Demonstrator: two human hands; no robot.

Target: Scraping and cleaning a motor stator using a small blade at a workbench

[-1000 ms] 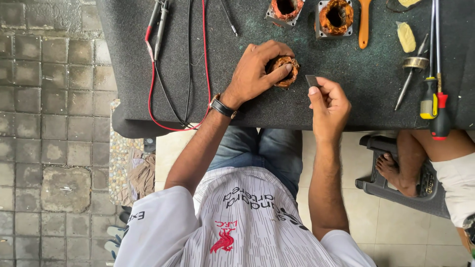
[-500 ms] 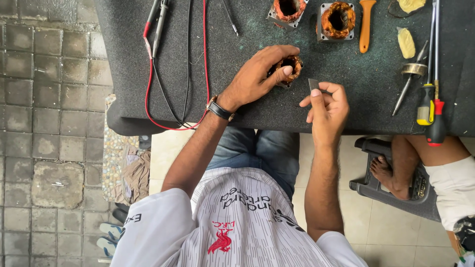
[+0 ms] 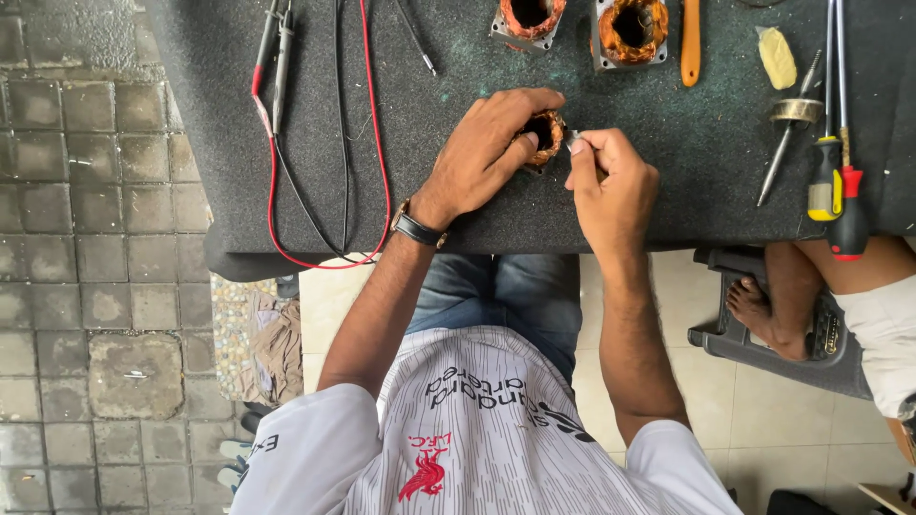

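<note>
On a dark grey mat-covered table (image 3: pixel 687 181), my left hand (image 3: pixel 487 153), with a black wristwatch, grips a small motor stator wound with copper wire (image 3: pixel 547 131). My right hand (image 3: pixel 611 186) is just right of it. Its thumb and forefinger pinch a small grey strip (image 3: pixel 573 140), whose tip touches the stator's edge. The fingers of both hands hide most of the stator.
Two more copper-wound stators (image 3: pixel 530 19) (image 3: pixel 630 29) lie at the table's far edge beside an orange-handled tool (image 3: pixel 690 43). Red and black test leads (image 3: pixel 277 86) trail at left. Screwdrivers (image 3: pixel 828 172) lie at right. Another person's bare foot (image 3: pixel 759 310) rests on a grey stool.
My right hand has moved left and brought the grey strip up against the stator. My left hand has kept its grip on the stator.
</note>
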